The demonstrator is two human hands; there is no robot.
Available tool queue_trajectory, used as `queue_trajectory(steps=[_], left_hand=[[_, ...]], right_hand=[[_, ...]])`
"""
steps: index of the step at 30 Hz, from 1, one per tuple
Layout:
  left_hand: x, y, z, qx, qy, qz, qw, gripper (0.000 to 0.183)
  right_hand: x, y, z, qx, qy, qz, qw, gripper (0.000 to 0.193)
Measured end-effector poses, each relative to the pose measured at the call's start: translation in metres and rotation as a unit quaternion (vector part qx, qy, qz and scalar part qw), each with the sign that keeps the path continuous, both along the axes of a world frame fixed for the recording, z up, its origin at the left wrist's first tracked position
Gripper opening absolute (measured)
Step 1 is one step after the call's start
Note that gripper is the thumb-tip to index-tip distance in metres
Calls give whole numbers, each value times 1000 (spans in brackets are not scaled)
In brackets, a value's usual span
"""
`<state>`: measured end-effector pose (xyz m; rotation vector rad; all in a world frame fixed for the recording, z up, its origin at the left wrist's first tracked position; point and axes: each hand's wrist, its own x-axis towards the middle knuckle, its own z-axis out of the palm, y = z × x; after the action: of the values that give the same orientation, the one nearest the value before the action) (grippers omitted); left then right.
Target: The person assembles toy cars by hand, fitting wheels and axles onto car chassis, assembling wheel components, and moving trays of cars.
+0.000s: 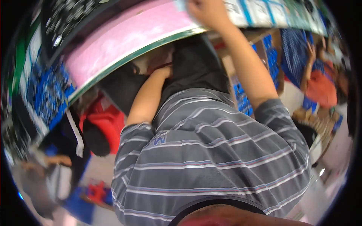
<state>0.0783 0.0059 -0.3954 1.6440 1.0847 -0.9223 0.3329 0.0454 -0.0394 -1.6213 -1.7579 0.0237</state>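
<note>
White pieces [259, 11] lie just right of the right hand [209, 13].
Pink mat [128, 35] spreads to that hand's left (cropped, so I can't tell its grip); the left hand [164, 72] sits between the thighs [194, 62], its hold unclear too.

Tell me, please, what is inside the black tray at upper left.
The black tray holds many small shiny pieces, too blurred to identify. Whatever lies beneath them is covered and cannot be seen.

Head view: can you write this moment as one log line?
left hand: near dark trousers | right hand: beside pink work surface | grasp: unclear
</note>
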Motion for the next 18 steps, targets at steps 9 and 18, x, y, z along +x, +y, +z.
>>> queue_trajectory(steps=[9,18], left_hand=[[-4,-28,-6,-64,42,100,992,43],[-67,0,-30,-85,-62,-43,994,44]], right_hand=[[-10,-13,9,-107,-91,-67,988,10],[-17,-28,9,-129,-63,-35,989,9]])
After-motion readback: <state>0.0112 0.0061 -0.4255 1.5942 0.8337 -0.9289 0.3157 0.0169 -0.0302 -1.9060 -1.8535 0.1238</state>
